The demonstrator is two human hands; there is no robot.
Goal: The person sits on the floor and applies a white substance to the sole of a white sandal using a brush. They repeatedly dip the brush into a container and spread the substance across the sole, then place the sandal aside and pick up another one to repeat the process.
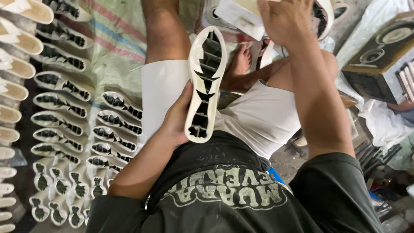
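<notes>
My left hand (177, 115) grips a cream shoe sole (204, 82) by its lower edge. The sole stands upright over my lap, its black ribbed cut-out side facing me. My right hand (284, 18) is raised at the top of the view and rests on another cream sole (324, 17) beside a white flat piece (239, 17); whether its fingers close on either is hidden. I sit in white shorts (258, 116) and a dark shirt, with a bare foot (238, 64) ahead.
Several matching soles (86, 129) lie in rows on a woven sack (116, 47) to my left, with plain cream soles (13, 90) along the far left edge. A dark speaker box (379, 56) stands at the right, over white cloth and tools (375, 155).
</notes>
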